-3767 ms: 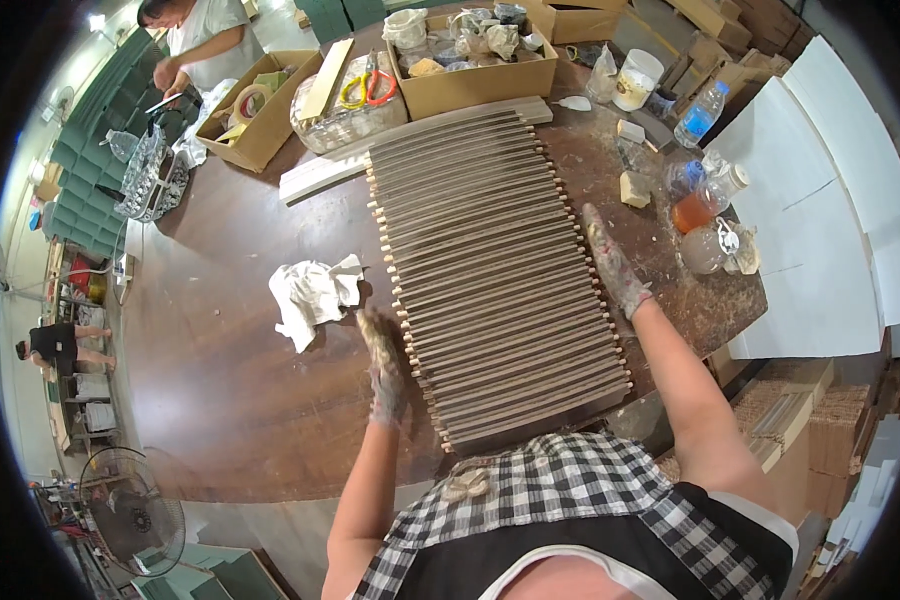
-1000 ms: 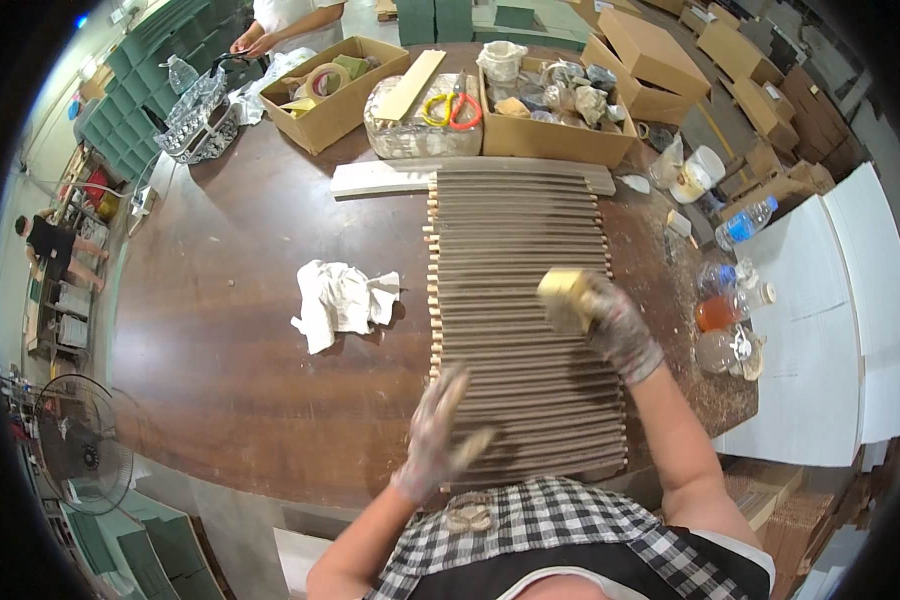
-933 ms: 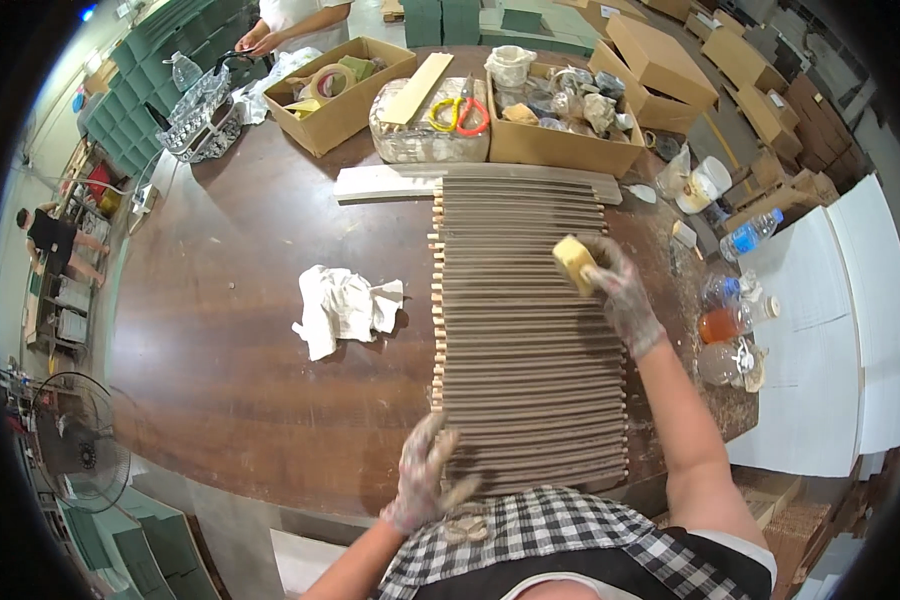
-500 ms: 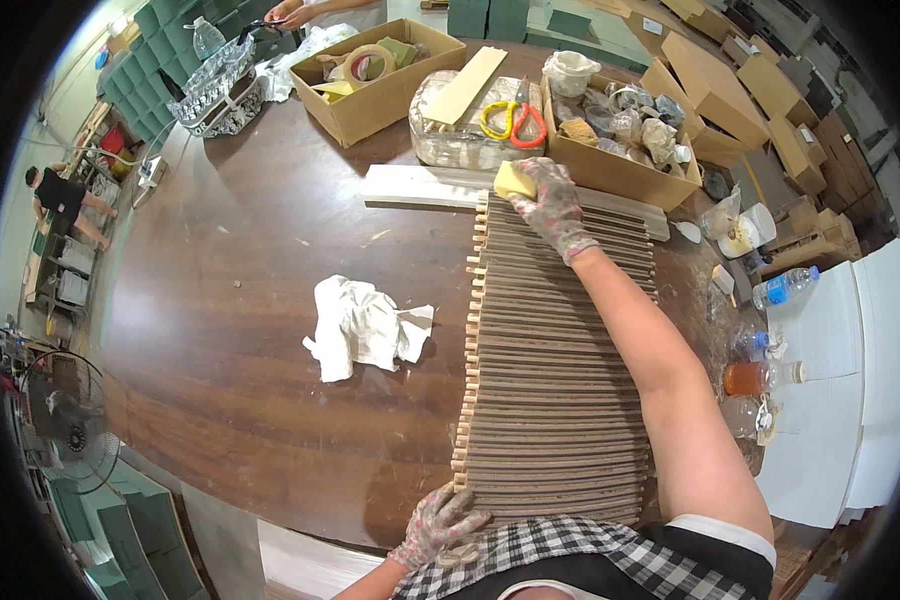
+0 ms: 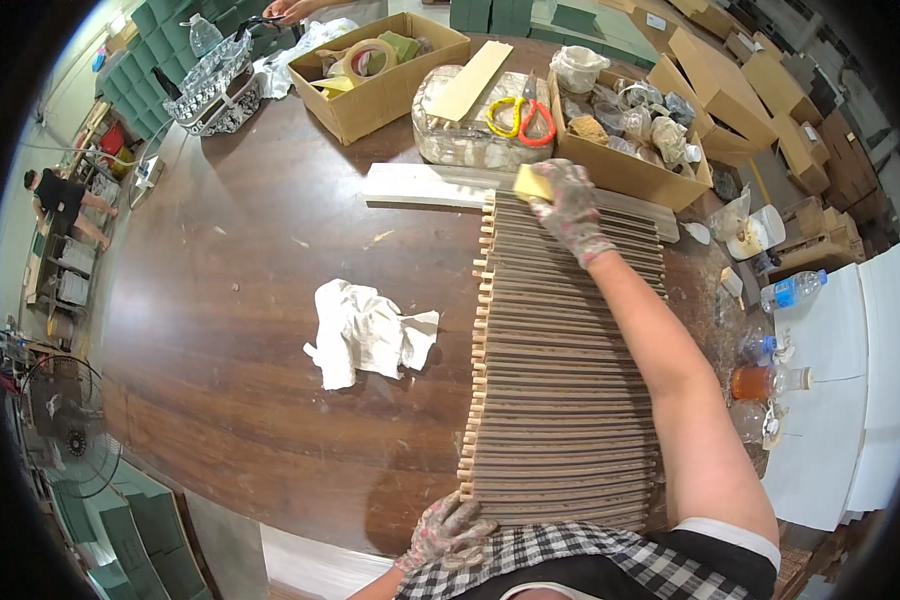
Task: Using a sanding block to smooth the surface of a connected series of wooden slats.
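Note:
A row of narrow dark wooden strips (image 5: pixel 570 370) lies side by side on the brown table, with pale, uneven ends along the left side. My right hand (image 5: pixel 573 212), in a stained patterned glove, grips a yellow sponge (image 5: pixel 532 184) against the farthest strips. At the near left corner of the row rests my gloved left hand (image 5: pixel 448 532), its fingers stretched out and holding nothing. Across the far side, a pale board (image 5: pixel 420 186) lies beyond the strips. A crumpled white cloth (image 5: pixel 365 330) sits on the table left of the row.
Beyond the board stand a box with tape (image 5: pixel 340 112), a wrapped bundle bearing scissors (image 5: pixel 520 118), and a box of small bags (image 5: pixel 635 165). Bottles (image 5: pixel 755 382) line the right side by white sheets (image 5: pixel 830 420). Another person's hands (image 5: pixel 288 10) show at the far edge.
My right hand has slid the sponge a little to the right along the far strips. The left hand stays at the near corner.

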### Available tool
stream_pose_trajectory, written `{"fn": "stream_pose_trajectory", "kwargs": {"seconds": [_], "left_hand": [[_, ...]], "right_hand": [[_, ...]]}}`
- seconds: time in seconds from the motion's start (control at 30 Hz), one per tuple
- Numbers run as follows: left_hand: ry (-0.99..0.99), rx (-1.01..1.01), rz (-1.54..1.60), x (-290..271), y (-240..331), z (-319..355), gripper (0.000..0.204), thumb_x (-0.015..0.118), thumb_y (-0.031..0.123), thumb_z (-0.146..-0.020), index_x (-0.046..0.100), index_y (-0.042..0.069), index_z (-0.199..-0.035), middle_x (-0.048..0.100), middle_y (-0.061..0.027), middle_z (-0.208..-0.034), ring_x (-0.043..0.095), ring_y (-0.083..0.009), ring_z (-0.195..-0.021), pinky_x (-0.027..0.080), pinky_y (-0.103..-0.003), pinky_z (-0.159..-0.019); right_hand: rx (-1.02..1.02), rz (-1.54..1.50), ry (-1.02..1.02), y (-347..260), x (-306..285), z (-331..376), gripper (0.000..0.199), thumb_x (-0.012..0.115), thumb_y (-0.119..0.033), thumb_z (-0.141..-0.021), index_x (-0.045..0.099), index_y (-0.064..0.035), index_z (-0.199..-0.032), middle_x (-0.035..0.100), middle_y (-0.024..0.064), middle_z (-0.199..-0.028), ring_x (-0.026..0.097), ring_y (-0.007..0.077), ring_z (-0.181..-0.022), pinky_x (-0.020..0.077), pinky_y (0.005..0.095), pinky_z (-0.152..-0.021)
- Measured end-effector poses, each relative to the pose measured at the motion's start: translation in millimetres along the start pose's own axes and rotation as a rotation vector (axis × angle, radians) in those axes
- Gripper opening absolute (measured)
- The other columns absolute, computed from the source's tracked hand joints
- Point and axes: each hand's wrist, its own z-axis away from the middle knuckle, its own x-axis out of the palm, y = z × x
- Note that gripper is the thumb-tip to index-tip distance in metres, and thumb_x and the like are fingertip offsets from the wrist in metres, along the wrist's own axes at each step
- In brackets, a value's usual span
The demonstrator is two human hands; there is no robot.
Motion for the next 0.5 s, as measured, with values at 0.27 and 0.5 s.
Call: {"fn": "stream_pose_trajectory", "kwargs": {"seconds": [0.27,0.5], "left_hand": [[0.038,-0.047,0.135,0,-1,2,0.041,0.067,0.051,-0.080,0.067,0.038,-0.120,0.057,-0.0069,-0.123,0.055,-0.0347,-0.114,0.051,-0.045,-0.090],[0.004,-0.105,0.228,11,-8,9,0.044,0.073,0.049,-0.076,0.069,0.035,-0.117,0.051,-0.0109,-0.129,0.054,-0.0366,-0.115,0.051,-0.047,-0.090]], "right_hand": [[-0.060,-0.069,0.023,-21,10,-4,0.051,0.077,-0.023,-0.075,0.061,-0.0127,-0.122,0.059,0.0106,-0.120,0.054,0.0326,-0.111,0.0433,0.0442,-0.097],[-0.122,-0.057,0.116,80,-14,50,0.051,0.076,-0.024,-0.077,0.059,-0.0103,-0.122,0.062,0.0127,-0.115,0.058,0.0304,-0.109,0.0447,0.0440,-0.097]]}}
